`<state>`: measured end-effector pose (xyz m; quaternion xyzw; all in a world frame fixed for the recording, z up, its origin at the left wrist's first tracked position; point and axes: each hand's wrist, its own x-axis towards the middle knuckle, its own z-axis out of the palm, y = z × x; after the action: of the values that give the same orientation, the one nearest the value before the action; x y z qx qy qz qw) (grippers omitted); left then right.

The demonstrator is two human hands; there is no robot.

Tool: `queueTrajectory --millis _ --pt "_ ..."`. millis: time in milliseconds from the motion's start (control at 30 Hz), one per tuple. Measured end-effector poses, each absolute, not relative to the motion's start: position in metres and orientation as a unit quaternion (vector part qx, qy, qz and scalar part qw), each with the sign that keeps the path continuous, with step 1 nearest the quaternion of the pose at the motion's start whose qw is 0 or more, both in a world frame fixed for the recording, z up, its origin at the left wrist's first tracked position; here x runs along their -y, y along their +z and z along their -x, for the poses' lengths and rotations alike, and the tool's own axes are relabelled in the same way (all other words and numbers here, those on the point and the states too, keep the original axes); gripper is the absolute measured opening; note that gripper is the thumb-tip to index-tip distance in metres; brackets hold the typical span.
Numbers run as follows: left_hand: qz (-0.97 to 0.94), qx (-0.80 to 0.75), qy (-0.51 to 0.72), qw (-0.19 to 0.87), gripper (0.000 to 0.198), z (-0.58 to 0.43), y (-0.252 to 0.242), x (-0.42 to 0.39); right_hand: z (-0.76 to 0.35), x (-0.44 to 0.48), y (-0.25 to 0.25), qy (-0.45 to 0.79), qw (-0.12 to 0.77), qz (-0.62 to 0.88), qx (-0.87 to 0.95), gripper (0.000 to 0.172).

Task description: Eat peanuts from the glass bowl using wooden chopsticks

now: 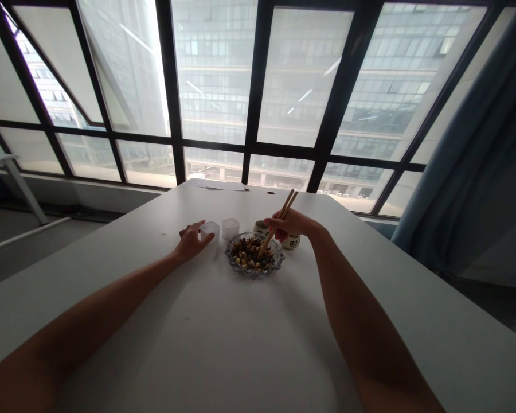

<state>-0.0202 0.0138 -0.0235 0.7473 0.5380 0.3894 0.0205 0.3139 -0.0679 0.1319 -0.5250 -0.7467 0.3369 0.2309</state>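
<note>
My right hand (289, 222) grips a pair of wooden chopsticks (286, 207), slanting down with their tips among small brown and dark pieces (250, 253), perhaps nuts or seeds. These pieces lie in a clear glass bowl (254, 274) with a wavy rim. To the bowl's left, my left hand (193, 241) has its thumb and fingers around a small translucent white cup (210, 230). A second such cup (230, 228) stands between that one and the bowl. Behind the bowl is a cream cup with dark markings (261, 227); another marked cup (291, 242) sits partly hidden under my right hand.
The white table (241, 338) reaches toward large windows. Some white paper (215, 184) lies at its far edge, near dark round spots (270, 193) on the tabletop. A blue curtain (464, 149) hangs on the right; another table (21, 178) stands at the left.
</note>
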Motion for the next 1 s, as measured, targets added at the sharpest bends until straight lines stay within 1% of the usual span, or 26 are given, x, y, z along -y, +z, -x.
queueTrajectory --millis 267,467,633,833,1000 --pt "-0.738 -0.551 0.39 0.008 0.069 0.021 -0.026 -0.014 -0.321 0.061 0.127 0.315 0.263 0.526 0.745 0.047" --pt "-0.734 -0.558 0.387 0.008 0.069 0.02 -0.021 -0.009 -0.317 0.063 0.128 0.339 0.231 0.514 0.753 0.046" --pt "-0.732 -0.544 0.41 -0.006 0.065 0.021 -0.024 -0.012 -0.319 0.059 0.122 0.355 0.227 0.514 0.747 0.048" --pt "-0.755 -0.499 0.425 -0.008 0.063 0.023 -0.025 -0.011 -0.318 0.058 0.124 0.331 0.25 0.527 0.741 0.05" --pt "-0.752 -0.512 0.414 0.012 0.065 0.022 -0.024 -0.009 -0.314 0.062 0.126 0.325 0.232 0.533 0.746 0.05"
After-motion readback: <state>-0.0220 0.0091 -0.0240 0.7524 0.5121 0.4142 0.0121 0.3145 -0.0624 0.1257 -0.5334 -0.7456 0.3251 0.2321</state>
